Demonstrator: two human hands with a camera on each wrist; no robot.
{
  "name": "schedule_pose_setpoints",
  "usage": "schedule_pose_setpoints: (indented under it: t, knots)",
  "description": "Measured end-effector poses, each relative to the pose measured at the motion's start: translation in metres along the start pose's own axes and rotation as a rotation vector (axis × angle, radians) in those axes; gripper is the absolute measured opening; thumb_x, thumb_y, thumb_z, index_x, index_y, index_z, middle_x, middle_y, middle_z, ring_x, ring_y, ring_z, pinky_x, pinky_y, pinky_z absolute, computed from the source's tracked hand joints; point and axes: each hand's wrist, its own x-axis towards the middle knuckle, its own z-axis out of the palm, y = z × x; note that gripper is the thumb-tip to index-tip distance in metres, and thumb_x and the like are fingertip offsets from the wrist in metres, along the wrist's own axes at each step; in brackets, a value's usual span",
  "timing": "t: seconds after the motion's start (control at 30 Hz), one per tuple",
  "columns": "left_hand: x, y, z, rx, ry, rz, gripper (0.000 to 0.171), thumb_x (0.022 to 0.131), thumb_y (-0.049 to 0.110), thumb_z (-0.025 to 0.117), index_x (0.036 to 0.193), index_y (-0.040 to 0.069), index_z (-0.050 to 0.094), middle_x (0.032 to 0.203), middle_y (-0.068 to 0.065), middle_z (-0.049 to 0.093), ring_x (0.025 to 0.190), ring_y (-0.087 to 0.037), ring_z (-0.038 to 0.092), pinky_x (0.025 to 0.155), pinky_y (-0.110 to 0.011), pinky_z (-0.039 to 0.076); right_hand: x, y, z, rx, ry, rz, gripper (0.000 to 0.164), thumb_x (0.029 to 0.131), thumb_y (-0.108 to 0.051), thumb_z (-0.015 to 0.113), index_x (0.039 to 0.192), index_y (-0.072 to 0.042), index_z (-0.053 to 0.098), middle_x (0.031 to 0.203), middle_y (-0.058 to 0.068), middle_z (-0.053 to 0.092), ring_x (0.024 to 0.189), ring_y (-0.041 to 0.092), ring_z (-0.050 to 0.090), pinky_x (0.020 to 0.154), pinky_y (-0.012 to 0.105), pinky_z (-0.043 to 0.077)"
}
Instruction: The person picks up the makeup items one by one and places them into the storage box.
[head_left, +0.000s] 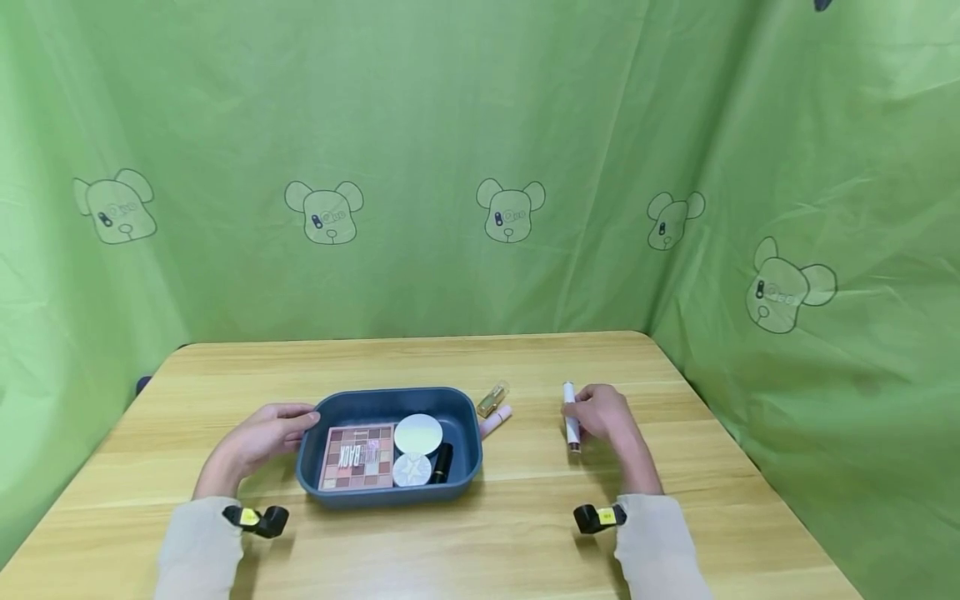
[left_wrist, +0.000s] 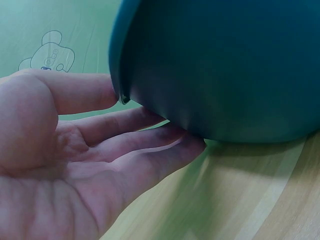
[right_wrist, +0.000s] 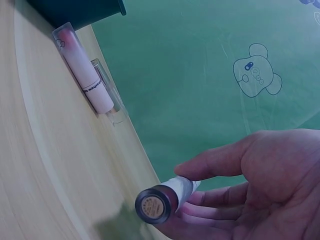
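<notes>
A dark blue storage bin (head_left: 390,497) stands on the table with makeup inside. My left hand (head_left: 262,437) holds it by its left side; in the left wrist view the thumb is at the rim and the other fingers lie against the outer wall. Between thumb and fingers my right hand (head_left: 602,414) pinches a white lip gloss tube (head_left: 571,417), to the right of the bin. Its dark round end (right_wrist: 152,207) faces the right wrist camera. Inside the bin are an eyeshadow palette (head_left: 357,457), a white round compact (head_left: 417,435), a smaller patterned compact (head_left: 412,470) and a black lipstick tube (head_left: 442,463).
Right of the bin, a pink lip gloss tube (head_left: 496,421) lies close to its wall, beside a gold tube with a clear cap (head_left: 492,400). The wooden table (head_left: 525,542) ends at a green curtain (head_left: 420,275) at the back and sides.
</notes>
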Motion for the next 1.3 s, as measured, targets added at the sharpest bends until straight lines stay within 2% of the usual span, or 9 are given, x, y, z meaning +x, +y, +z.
schedule_pose_setpoints:
  t: [0.37,0.8,1.3]
  knots:
    - [0.003,-0.001,0.001,-0.004,-0.002,-0.005,0.058,0.106,0.019,0.052,0.144,-0.021,0.035,0.146,-0.038,0.045,0.135,-0.046,0.051,0.111,-0.046,0.050,0.000,-0.005,0.005,0.059,0.004,0.015,0.035,0.092,-0.013,0.065,0.116,0.013,0.063,0.088,0.021,0.069,0.063,0.021,0.070,0.063,0.036,0.065]
    - [0.001,0.000,0.001,0.005,0.000,-0.004,0.059,0.106,0.020,0.052,0.144,-0.021,0.035,0.147,-0.038,0.044,0.136,-0.047,0.049,0.113,-0.047,0.048,-0.004,-0.016,0.011,0.061,0.020,-0.025,0.035,0.092,-0.011,0.066,0.118,0.012,0.063,0.093,0.025,0.069,0.062,0.020,0.069,0.065,0.040,0.065]
    - [0.002,-0.002,0.000,0.002,0.003,-0.003,0.059,0.106,0.020,0.052,0.144,-0.021,0.035,0.146,-0.038,0.045,0.134,-0.045,0.052,0.111,-0.046,0.050,-0.005,-0.027,0.013,0.049,0.023,-0.049,0.034,0.093,-0.013,0.067,0.118,0.010,0.063,0.093,0.024,0.068,0.068,0.027,0.070,0.066,0.041,0.065]
